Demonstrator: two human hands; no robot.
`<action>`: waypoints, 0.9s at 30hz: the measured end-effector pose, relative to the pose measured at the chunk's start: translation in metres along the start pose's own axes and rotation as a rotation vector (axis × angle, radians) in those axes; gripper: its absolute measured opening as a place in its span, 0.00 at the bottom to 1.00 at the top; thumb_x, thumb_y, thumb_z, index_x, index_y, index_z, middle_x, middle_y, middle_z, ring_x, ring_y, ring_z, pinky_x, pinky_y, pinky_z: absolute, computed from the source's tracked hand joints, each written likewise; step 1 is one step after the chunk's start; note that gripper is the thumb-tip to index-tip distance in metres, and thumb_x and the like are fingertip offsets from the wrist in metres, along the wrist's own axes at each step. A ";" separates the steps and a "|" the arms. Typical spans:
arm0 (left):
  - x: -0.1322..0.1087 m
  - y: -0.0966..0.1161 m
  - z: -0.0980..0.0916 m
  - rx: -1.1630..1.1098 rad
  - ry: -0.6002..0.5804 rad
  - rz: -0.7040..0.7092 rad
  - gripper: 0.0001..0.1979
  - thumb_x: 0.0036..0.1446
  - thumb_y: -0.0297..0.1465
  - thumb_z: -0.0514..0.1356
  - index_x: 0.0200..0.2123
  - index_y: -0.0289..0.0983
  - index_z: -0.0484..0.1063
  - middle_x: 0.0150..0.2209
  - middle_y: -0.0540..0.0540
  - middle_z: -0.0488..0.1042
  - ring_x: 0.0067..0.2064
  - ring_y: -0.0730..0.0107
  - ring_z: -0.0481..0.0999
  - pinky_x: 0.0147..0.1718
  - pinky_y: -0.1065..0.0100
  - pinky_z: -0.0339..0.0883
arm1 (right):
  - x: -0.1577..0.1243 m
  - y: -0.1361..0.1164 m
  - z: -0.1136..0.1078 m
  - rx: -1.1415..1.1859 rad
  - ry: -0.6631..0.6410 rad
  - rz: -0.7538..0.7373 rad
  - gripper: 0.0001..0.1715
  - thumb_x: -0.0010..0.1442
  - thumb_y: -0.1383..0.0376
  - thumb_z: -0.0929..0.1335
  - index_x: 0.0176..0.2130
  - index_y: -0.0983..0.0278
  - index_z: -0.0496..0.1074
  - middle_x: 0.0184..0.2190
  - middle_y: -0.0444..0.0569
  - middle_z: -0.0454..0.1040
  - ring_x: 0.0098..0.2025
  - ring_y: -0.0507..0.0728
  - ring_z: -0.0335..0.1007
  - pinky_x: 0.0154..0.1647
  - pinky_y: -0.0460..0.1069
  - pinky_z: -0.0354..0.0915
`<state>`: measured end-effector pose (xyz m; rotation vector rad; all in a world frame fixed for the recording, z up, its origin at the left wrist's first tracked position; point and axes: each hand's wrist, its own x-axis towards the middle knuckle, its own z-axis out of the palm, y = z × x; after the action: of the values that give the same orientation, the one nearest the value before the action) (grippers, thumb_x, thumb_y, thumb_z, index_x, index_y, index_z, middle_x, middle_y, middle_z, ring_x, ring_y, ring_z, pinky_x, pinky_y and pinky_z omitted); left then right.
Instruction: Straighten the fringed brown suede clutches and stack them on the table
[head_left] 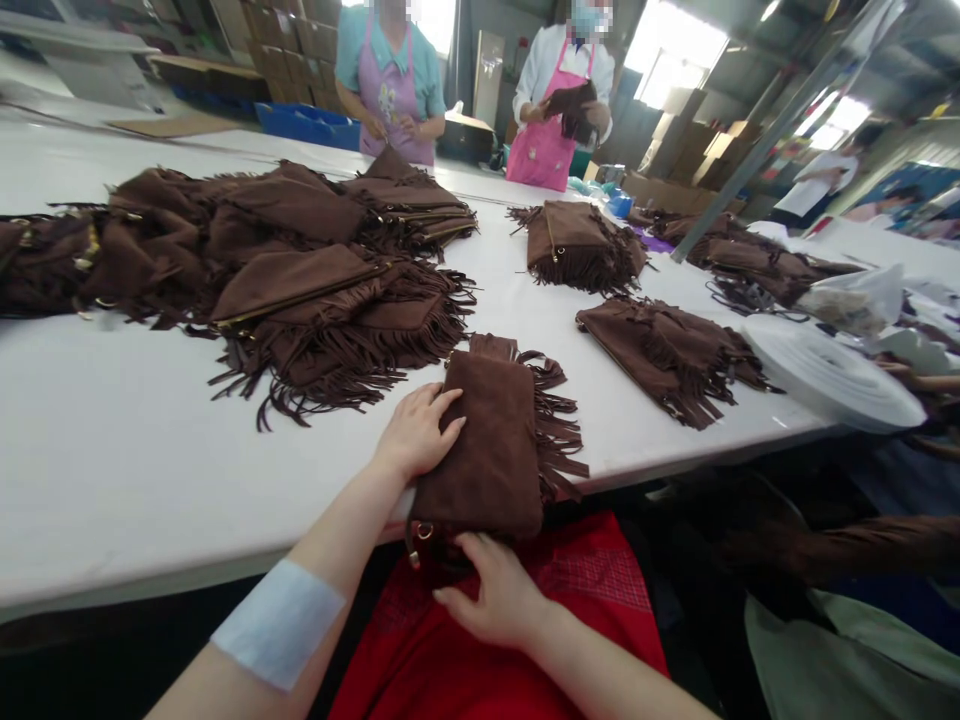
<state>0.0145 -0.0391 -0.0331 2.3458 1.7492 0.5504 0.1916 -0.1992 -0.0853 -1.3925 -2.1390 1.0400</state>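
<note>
Left hand [421, 430]: lies on the left side of the bag, fingers stretched over its upper face; whether any hidden finger clasps the edge, I cannot tell.
Right hand [499, 590]: loosely open at the bag's near end, thumb and forefinger apart; contact with the bag is unclear.
Bag [484, 440]: brown, at the near edge of the table [150, 440], its near end jutting out above the red garment [495, 680].
Fringe [561, 435]: strips splayed from the bag's right side onto the table, some crossing each other.
Ring [425, 530]: at the bag's near left corner, with a zip pull [413, 556] hanging beside it.
Pile [277, 215]: fringed bags heaped on the left, well apart from the right hand.
Far stack [574, 235]: more bags, beyond the bag and to its right.
Right stack [660, 345]: fringed bags between the bag and the white roll [832, 375].
Slip risk: with its near end overhanging, the bag could tip into the lap if the left hand eased off.
Fringe risk: sliding the bag rightward could fold strips beneath it or tangle them.
Pull risk: the dangling zip pull could snag on a finger or the table edge.
Mix-up risk: bags look so alike that one set beside the wrong stack might be lost among them.
</note>
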 end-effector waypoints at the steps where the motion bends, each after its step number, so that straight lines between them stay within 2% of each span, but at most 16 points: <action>1: 0.000 0.001 -0.001 -0.002 -0.003 -0.003 0.26 0.64 0.43 0.52 0.62 0.40 0.65 0.63 0.39 0.64 0.64 0.55 0.62 0.66 0.53 0.55 | 0.002 0.004 0.004 0.028 -0.079 0.018 0.27 0.54 0.58 0.72 0.52 0.62 0.73 0.46 0.53 0.78 0.46 0.62 0.75 0.49 0.54 0.71; 4: 0.000 0.001 -0.001 -0.013 -0.009 -0.015 0.26 0.64 0.43 0.52 0.62 0.40 0.65 0.63 0.38 0.63 0.64 0.54 0.62 0.66 0.53 0.54 | -0.003 0.029 0.017 0.121 -0.317 0.115 0.17 0.55 0.60 0.71 0.45 0.61 0.77 0.38 0.50 0.81 0.38 0.59 0.77 0.40 0.50 0.72; 6: 0.000 0.001 0.000 -0.021 -0.007 -0.012 0.26 0.64 0.43 0.52 0.62 0.40 0.65 0.63 0.39 0.64 0.64 0.54 0.62 0.66 0.53 0.54 | -0.012 0.052 0.023 0.183 -0.325 0.214 0.13 0.55 0.62 0.70 0.41 0.63 0.79 0.35 0.50 0.81 0.36 0.60 0.78 0.38 0.50 0.72; 7: 0.000 0.000 0.000 -0.025 -0.004 -0.009 0.26 0.64 0.43 0.52 0.62 0.41 0.65 0.63 0.39 0.64 0.64 0.54 0.62 0.66 0.53 0.54 | -0.017 0.063 0.023 0.224 -0.255 0.268 0.13 0.55 0.62 0.70 0.40 0.64 0.78 0.35 0.52 0.81 0.36 0.60 0.78 0.38 0.51 0.72; 9: 0.000 -0.001 0.001 -0.029 0.002 -0.007 0.26 0.64 0.43 0.53 0.62 0.41 0.65 0.63 0.39 0.64 0.64 0.54 0.62 0.66 0.53 0.54 | -0.026 0.080 0.018 0.327 -0.022 0.342 0.17 0.55 0.62 0.70 0.44 0.66 0.76 0.40 0.55 0.80 0.40 0.62 0.78 0.41 0.54 0.73; 12: 0.000 -0.002 0.003 -0.029 0.014 -0.004 0.26 0.63 0.43 0.53 0.62 0.41 0.65 0.63 0.38 0.64 0.64 0.54 0.62 0.65 0.53 0.55 | -0.036 0.085 -0.004 0.422 0.348 0.325 0.32 0.50 0.60 0.71 0.54 0.66 0.70 0.51 0.59 0.76 0.52 0.66 0.73 0.55 0.60 0.68; 13: 0.000 -0.003 0.003 -0.029 0.017 -0.001 0.26 0.63 0.43 0.53 0.62 0.41 0.65 0.63 0.38 0.64 0.64 0.53 0.62 0.65 0.53 0.55 | -0.037 0.080 -0.013 0.447 0.408 0.275 0.36 0.48 0.60 0.72 0.56 0.65 0.68 0.55 0.59 0.74 0.57 0.67 0.70 0.60 0.61 0.64; 14: 0.001 -0.003 0.004 -0.028 0.018 0.004 0.26 0.64 0.43 0.53 0.62 0.41 0.65 0.63 0.38 0.64 0.64 0.53 0.62 0.65 0.53 0.55 | -0.037 0.072 -0.021 0.490 0.415 0.215 0.38 0.48 0.60 0.72 0.58 0.64 0.67 0.57 0.58 0.72 0.61 0.67 0.66 0.64 0.61 0.60; 16: 0.000 -0.003 0.004 -0.026 0.013 0.007 0.26 0.64 0.43 0.53 0.62 0.40 0.65 0.63 0.38 0.64 0.64 0.52 0.62 0.65 0.52 0.55 | -0.035 0.051 -0.034 0.638 0.319 0.103 0.37 0.49 0.59 0.72 0.57 0.63 0.68 0.59 0.56 0.71 0.63 0.66 0.64 0.65 0.60 0.58; 18: 0.000 -0.004 0.004 -0.022 0.012 0.008 0.26 0.64 0.43 0.53 0.62 0.39 0.65 0.63 0.37 0.64 0.64 0.52 0.62 0.65 0.52 0.56 | -0.028 0.029 -0.039 0.771 0.209 0.079 0.26 0.54 0.57 0.71 0.50 0.65 0.75 0.52 0.57 0.77 0.56 0.65 0.71 0.60 0.59 0.64; 21: -0.001 -0.005 0.004 -0.020 0.027 0.021 0.26 0.64 0.42 0.53 0.62 0.38 0.65 0.63 0.37 0.65 0.64 0.52 0.63 0.64 0.52 0.57 | -0.013 0.008 -0.036 0.842 0.239 0.238 0.17 0.54 0.54 0.72 0.35 0.67 0.78 0.31 0.54 0.81 0.36 0.62 0.78 0.43 0.55 0.73; 24: -0.002 -0.006 0.003 -0.022 0.038 0.034 0.26 0.64 0.41 0.53 0.61 0.37 0.66 0.62 0.37 0.66 0.63 0.53 0.64 0.64 0.54 0.58 | 0.000 0.008 -0.027 0.858 0.293 0.367 0.13 0.49 0.60 0.70 0.30 0.67 0.78 0.21 0.50 0.78 0.25 0.58 0.75 0.31 0.50 0.72; 27: -0.002 -0.006 0.003 -0.021 0.039 0.040 0.26 0.64 0.41 0.53 0.61 0.37 0.66 0.61 0.37 0.66 0.63 0.53 0.64 0.64 0.54 0.57 | 0.002 0.022 -0.013 0.828 0.241 0.432 0.10 0.45 0.65 0.66 0.26 0.66 0.76 0.17 0.46 0.75 0.21 0.54 0.72 0.26 0.47 0.69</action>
<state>0.0099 -0.0389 -0.0378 2.3757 1.7077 0.6218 0.2124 -0.1875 -0.0933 -1.4417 -1.0277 1.5682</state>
